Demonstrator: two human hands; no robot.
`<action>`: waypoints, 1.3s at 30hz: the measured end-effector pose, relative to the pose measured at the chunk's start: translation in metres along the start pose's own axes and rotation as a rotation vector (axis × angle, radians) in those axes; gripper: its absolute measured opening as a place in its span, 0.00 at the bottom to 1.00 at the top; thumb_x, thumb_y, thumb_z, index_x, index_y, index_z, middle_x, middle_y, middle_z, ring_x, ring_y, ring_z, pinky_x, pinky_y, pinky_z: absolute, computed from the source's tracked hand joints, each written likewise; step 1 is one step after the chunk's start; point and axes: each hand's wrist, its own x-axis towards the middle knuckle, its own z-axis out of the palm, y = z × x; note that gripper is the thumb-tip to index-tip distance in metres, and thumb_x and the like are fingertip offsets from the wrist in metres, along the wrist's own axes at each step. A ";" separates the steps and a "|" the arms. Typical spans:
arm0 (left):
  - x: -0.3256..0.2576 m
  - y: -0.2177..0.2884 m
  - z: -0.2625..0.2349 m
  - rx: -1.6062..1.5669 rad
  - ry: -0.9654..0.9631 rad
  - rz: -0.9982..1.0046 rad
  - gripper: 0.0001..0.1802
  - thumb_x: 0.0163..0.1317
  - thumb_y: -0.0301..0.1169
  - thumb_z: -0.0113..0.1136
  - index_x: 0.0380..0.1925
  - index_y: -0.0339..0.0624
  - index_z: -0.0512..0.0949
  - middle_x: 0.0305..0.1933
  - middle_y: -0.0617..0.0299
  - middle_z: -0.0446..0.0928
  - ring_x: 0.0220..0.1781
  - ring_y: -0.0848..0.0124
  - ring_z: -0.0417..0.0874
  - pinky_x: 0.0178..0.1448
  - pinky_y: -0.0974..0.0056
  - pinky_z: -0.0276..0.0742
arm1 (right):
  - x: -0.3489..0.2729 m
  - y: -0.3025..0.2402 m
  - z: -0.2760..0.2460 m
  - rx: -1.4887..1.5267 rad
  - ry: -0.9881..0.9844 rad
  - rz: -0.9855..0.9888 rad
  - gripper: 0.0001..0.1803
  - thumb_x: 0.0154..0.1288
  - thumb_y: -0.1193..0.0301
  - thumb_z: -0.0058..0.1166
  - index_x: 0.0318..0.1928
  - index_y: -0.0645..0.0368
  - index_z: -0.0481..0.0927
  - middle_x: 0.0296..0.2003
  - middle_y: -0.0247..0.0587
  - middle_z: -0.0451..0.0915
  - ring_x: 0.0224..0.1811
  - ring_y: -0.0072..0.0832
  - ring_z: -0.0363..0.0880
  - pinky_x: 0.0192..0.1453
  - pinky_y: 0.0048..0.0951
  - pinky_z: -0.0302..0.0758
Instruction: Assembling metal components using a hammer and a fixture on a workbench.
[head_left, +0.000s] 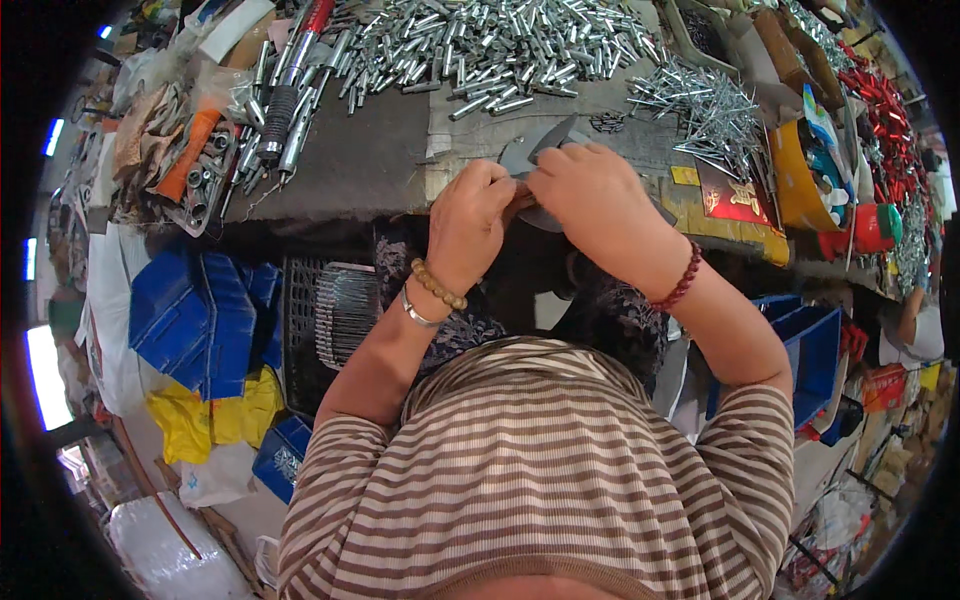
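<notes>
My left hand (468, 218) and my right hand (592, 190) meet at the near edge of a worktable (350, 160). Both are closed on a flat grey metal blade piece (535, 150) that sticks out above the fingers. A thin brownish part shows between the two hands; I cannot tell what it is. Bead bracelets and a metal bangle circle my left wrist, and a red bead bracelet circles my right. Just beyond the hands lies a big heap of small silvery metal tubes (500, 45).
A pile of thin metal pins (715, 105) lies at the right, with red parts (885, 110) beyond it. Long tools (290, 90) and a tray of small parts (200, 185) sit at the left. Blue bins (195, 315) and a black crate (320, 320) stand below the table.
</notes>
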 end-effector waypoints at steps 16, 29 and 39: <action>0.002 0.002 -0.010 -0.110 -0.068 -0.018 0.09 0.61 0.22 0.67 0.42 0.39 0.86 0.41 0.55 0.77 0.42 0.59 0.81 0.44 0.60 0.78 | -0.077 -0.004 -0.008 0.415 0.311 0.535 0.13 0.64 0.76 0.60 0.49 0.59 0.79 0.42 0.47 0.78 0.40 0.52 0.81 0.40 0.44 0.78; 0.003 0.002 -0.011 -0.094 -0.082 -0.008 0.10 0.62 0.23 0.66 0.43 0.40 0.85 0.40 0.56 0.76 0.42 0.59 0.81 0.45 0.60 0.77 | -0.082 -0.016 0.007 0.526 0.329 0.573 0.15 0.60 0.78 0.61 0.48 0.58 0.83 0.42 0.45 0.79 0.37 0.46 0.83 0.38 0.44 0.79; -0.002 0.000 -0.011 -0.105 -0.084 -0.043 0.10 0.62 0.24 0.67 0.43 0.43 0.88 0.40 0.58 0.76 0.42 0.61 0.80 0.44 0.61 0.76 | -0.062 -0.027 0.005 0.118 0.186 0.406 0.09 0.58 0.72 0.65 0.36 0.55 0.78 0.36 0.39 0.77 0.43 0.40 0.80 0.43 0.39 0.77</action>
